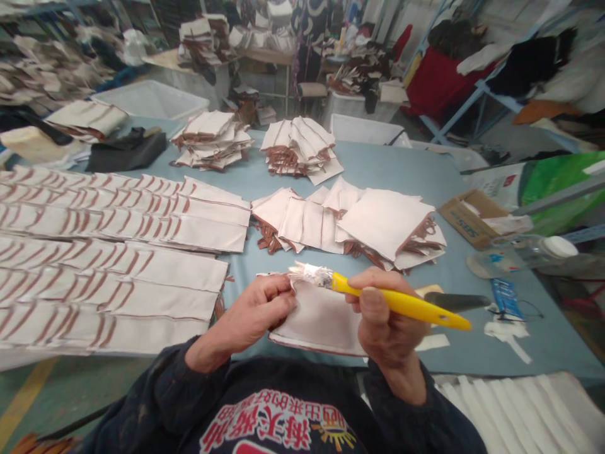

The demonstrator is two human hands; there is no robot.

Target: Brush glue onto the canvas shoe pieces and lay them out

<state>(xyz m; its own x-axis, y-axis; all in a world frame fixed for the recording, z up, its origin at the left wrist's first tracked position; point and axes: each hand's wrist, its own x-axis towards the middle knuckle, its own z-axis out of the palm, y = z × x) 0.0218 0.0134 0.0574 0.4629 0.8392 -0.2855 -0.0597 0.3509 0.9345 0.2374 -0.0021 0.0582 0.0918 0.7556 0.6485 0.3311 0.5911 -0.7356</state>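
A paintbrush with a yellow handle [401, 301] and white-wrapped bristles is gripped in my right hand [385, 321]. Its tip points left, close to the fingers of my left hand [259, 312]. Those fingers pinch the upper left edge of a cream fabric piece [326, 315] with brown edging, which lies flat in front of me. Whether the bristles touch the fabric is hard to tell. Just beyond lies a loose pile of similar cream pieces [382, 217] with brown fringed edges.
Overlapping rows of cream pieces [179, 277] cover the left of the blue-grey table [378, 167]. Two stacks [297, 142] stand farther back. At right are a cardboard box [466, 217], a clear jar [524, 252], a dark blade [458, 301] and a blue packet [507, 299].
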